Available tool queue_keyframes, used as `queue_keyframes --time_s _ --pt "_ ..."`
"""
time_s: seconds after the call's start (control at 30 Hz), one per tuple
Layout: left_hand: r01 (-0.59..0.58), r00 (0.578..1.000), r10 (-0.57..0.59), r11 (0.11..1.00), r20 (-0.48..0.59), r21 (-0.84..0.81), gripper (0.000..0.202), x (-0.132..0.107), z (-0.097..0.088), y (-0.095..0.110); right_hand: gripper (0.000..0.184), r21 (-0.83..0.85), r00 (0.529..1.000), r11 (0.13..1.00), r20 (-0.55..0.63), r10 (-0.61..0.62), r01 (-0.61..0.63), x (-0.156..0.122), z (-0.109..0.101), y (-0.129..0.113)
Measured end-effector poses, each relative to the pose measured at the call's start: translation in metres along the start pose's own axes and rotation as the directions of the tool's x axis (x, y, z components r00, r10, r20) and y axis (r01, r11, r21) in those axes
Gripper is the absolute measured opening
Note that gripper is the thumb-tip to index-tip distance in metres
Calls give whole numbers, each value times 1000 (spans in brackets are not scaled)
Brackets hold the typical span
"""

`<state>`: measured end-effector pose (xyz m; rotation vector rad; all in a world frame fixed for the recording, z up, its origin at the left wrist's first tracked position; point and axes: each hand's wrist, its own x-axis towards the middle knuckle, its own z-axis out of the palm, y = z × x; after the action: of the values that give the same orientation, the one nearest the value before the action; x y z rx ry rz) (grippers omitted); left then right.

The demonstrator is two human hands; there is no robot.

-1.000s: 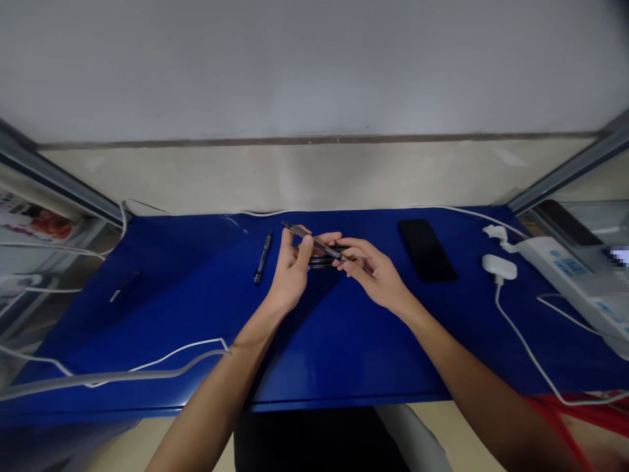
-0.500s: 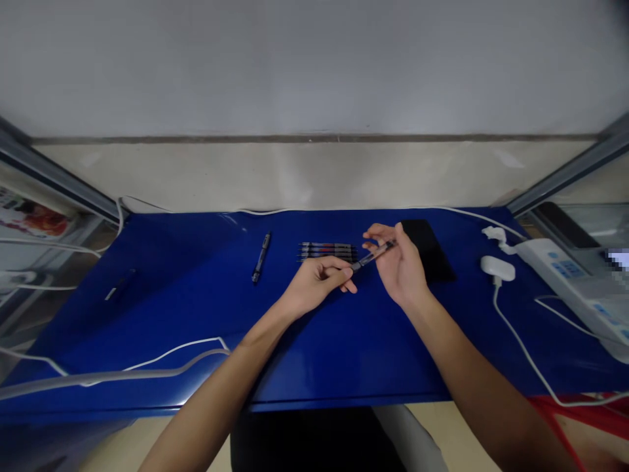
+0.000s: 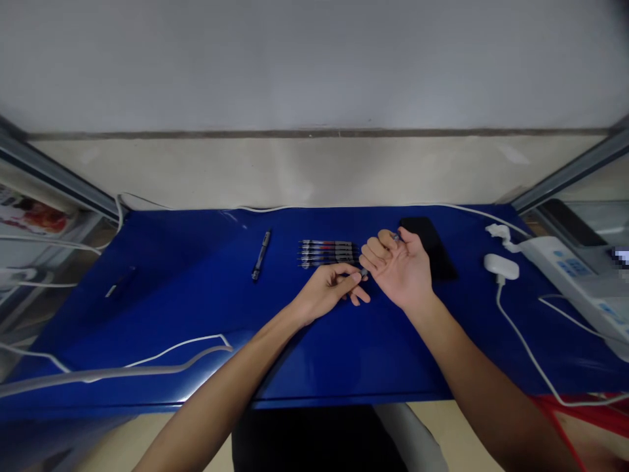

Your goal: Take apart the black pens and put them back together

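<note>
My left hand [image 3: 337,285] is closed, pinching the grey end of a pen [image 3: 364,273] between thumb and fingertips. My right hand [image 3: 397,269] lies palm up with its fingers curled over the same pen, whose far end peeks out near the thumb. Most of the barrel is hidden behind those fingers. Just beyond my left hand, several clear-barrelled pens [image 3: 324,252] lie side by side in a row, one with a red part. A single dark pen [image 3: 261,255] rests apart on the blue table [image 3: 196,301], to the left of the row.
A black flat object [image 3: 432,249] lies behind my right hand. At the right are a white power strip [image 3: 565,269] and a white charger [image 3: 501,266] with its cable. White cables [image 3: 171,349] cross the left front. A dark, thin object [image 3: 120,283] sits far left.
My right fingers have curled in over the pen's barrel, which showed openly before. My left hand has shifted slightly right, still pinching the grey end. The pens on the table stay put.
</note>
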<state>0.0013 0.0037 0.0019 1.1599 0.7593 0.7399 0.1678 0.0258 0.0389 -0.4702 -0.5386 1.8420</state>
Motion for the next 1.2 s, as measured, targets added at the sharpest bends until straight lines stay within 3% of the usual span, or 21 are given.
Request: queue_keyframes --time_s 0.17,0.4,0.73,1.2 --pt "37 999 -37 994 4 -104 64 0 -3 6 40 13 998 998 -13 -53 54 1 -2 1" --pt "83 996 -72 969 55 -232 76 1 -8 3 41 -121 993 988 -60 -99 91 3 -5 1" --pt "92 995 -81 964 56 -249 79 0 -7 7 37 -70 996 995 -42 -80 77 3 -5 -1" --pt "116 993 -103 958 61 -262 83 0 -8 8 38 -133 996 988 -46 -82 75 2 -6 -2"
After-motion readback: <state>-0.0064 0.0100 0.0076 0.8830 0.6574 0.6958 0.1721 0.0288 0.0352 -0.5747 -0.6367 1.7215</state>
